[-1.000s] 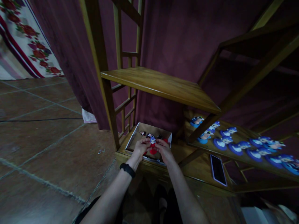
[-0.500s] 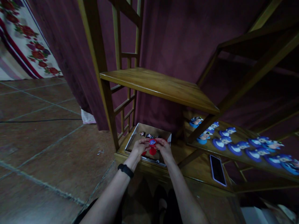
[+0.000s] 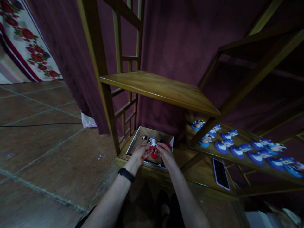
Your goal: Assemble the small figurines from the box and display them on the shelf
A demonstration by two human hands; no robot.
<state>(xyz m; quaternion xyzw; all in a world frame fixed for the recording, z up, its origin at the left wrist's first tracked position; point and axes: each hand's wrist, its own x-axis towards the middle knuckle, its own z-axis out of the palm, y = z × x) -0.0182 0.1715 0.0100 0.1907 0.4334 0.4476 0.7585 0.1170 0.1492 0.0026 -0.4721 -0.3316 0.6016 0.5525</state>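
Observation:
Between my two hands is a small figurine (image 3: 153, 142) with a purple-and-white body on a red base. My left hand (image 3: 142, 151) pinches the base from the left, a dark band on its wrist. From the right, the fingers of my right hand (image 3: 164, 152) close on the same base. Directly beneath lies a shallow cardboard box (image 3: 136, 146) with white edges. Inside it are a small brown-and-white figure (image 3: 143, 137), a red round piece (image 3: 154, 155) and some dark pieces partly hidden by my hands.
The box stands on the low wooden shelf, under a higher wooden board (image 3: 159, 88). To the right, several purple- and blue-based figurines (image 3: 224, 146) stand on another shelf. A phone (image 3: 220, 173) lies at the shelf's right. A wooden post (image 3: 95, 63) rises at the left.
The figurine has been tipped upright, so its body now faces me instead of its top. Both hands keep hold of it, and the view has shifted slightly.

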